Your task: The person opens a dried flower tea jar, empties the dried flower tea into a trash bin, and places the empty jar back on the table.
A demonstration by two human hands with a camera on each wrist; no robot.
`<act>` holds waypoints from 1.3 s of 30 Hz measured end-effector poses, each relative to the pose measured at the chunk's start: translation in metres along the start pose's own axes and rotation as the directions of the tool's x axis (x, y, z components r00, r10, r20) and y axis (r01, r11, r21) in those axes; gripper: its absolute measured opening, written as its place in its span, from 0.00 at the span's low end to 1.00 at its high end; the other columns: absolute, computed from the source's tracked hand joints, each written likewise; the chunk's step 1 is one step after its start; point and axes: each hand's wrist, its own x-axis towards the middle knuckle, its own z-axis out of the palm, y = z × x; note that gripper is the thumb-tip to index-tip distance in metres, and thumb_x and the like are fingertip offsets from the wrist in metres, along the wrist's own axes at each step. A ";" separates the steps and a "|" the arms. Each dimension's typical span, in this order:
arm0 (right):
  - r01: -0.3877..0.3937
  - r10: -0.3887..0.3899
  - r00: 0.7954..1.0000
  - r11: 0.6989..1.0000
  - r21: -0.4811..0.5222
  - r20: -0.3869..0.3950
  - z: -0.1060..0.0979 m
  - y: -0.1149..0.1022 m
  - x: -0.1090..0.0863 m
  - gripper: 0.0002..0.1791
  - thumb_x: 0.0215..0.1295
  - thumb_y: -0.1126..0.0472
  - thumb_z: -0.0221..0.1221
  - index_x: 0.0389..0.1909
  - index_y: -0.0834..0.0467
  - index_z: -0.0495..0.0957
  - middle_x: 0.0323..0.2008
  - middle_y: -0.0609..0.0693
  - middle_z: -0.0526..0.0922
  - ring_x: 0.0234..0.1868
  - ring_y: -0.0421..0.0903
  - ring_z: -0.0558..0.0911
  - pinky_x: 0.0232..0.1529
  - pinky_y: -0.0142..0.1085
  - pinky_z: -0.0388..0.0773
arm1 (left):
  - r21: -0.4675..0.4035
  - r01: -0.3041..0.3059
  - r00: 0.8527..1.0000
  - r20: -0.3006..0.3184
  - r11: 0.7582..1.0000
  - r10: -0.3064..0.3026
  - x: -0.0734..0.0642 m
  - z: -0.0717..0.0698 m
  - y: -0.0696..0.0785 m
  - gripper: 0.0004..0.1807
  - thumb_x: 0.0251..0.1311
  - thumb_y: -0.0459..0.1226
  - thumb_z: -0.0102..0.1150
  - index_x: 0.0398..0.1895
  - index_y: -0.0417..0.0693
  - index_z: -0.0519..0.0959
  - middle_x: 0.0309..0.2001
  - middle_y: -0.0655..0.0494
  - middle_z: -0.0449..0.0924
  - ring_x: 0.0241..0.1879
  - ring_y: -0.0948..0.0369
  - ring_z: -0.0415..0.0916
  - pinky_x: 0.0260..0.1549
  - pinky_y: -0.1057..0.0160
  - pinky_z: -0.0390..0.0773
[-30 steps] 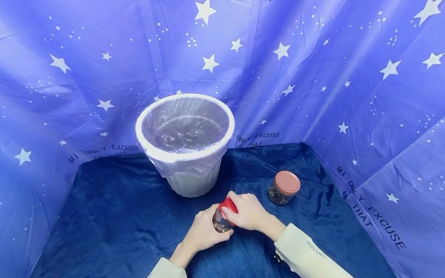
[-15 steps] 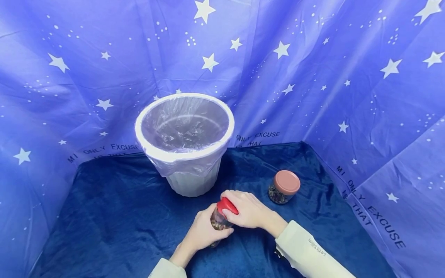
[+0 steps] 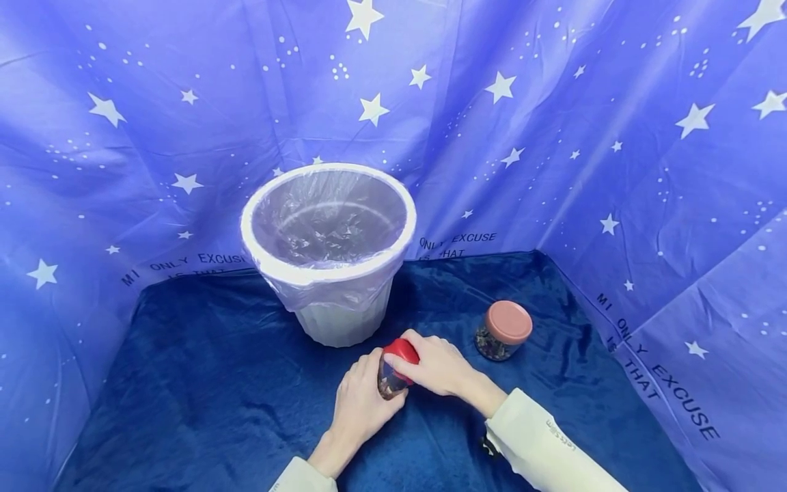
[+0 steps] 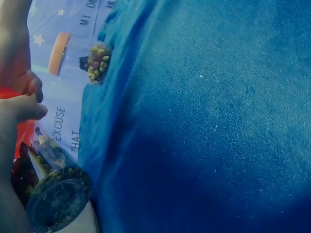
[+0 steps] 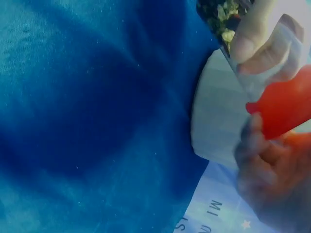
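My left hand (image 3: 364, 400) grips a clear jar (image 3: 390, 383) round its body. The jar holds dark and pale dried bits, and its round base (image 4: 59, 200) shows in the left wrist view. My right hand (image 3: 438, 365) grips the jar's red lid (image 3: 401, 350), which is on the jar's top. In the right wrist view the red lid (image 5: 286, 104) lies between the fingers of my right hand (image 5: 277, 170), with the left hand (image 5: 265, 43) round the clear wall.
Behind the hands stands a white bin (image 3: 344, 318) lined with a clear plastic bag. Right of them a second jar (image 3: 494, 345) with a pink lid (image 3: 509, 322) holds dried bits. Dark blue cloth (image 3: 215, 383) covers the table, and a starry curtain (image 3: 154, 123) surrounds it.
Both hands dip the jar slightly toward the viewer, then lift it back away, and its lower end is now hidden by the left hand. The bin and pink-lidded jar stay put.
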 end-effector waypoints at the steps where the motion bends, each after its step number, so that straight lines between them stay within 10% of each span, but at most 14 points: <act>1: -0.022 0.022 1.000 1.000 -0.011 -0.020 0.000 -0.001 0.000 0.25 0.63 0.32 0.54 0.45 0.49 0.77 0.24 0.43 0.78 0.23 0.39 0.75 0.23 0.32 0.70 | 0.023 -0.019 0.999 -0.027 1.000 0.020 0.001 0.001 0.001 0.42 0.31 0.50 0.79 0.54 0.42 0.75 0.36 0.52 0.81 0.32 0.55 0.79 0.31 0.58 0.80; 10: -0.247 0.247 0.969 0.968 -0.034 -0.012 0.000 -0.011 0.001 0.33 0.61 0.25 0.49 0.35 0.52 0.79 0.23 0.46 0.77 0.25 0.45 0.76 0.24 0.37 0.66 | 0.225 -0.112 0.980 -0.137 0.968 0.145 0.001 0.006 0.001 0.42 0.25 0.50 0.76 0.49 0.40 0.76 0.36 0.50 0.80 0.30 0.54 0.78 0.28 0.57 0.77; 17: -0.307 0.306 0.951 0.952 -0.008 -0.034 0.004 -0.016 0.000 0.34 0.61 0.25 0.47 0.28 0.52 0.77 0.20 0.47 0.76 0.22 0.45 0.75 0.21 0.38 0.64 | 0.110 -0.031 0.994 -0.101 0.993 0.042 0.000 0.004 0.005 0.43 0.25 0.50 0.78 0.51 0.43 0.76 0.34 0.51 0.80 0.29 0.54 0.77 0.25 0.57 0.76; 28: -0.107 0.097 0.981 0.993 -0.048 -0.167 0.009 -0.008 -0.003 0.24 0.62 0.32 0.53 0.28 0.50 0.78 0.16 0.43 0.74 0.19 0.41 0.72 0.19 0.35 0.64 | -0.002 0.002 0.998 -0.060 1.000 -0.002 0.001 -0.002 0.005 0.41 0.27 0.49 0.78 0.51 0.42 0.77 0.34 0.52 0.81 0.30 0.57 0.78 0.28 0.59 0.79; 39: 0.159 -0.167 0.975 0.985 -0.067 -0.145 0.001 0.005 -0.004 0.16 0.60 0.40 0.59 0.36 0.48 0.79 0.20 0.40 0.78 0.19 0.34 0.71 0.19 0.27 0.64 | -0.224 0.196 0.963 0.225 0.955 -0.145 0.003 -0.013 0.005 0.38 0.35 0.50 0.77 0.55 0.50 0.77 0.41 0.58 0.84 0.36 0.61 0.82 0.34 0.60 0.83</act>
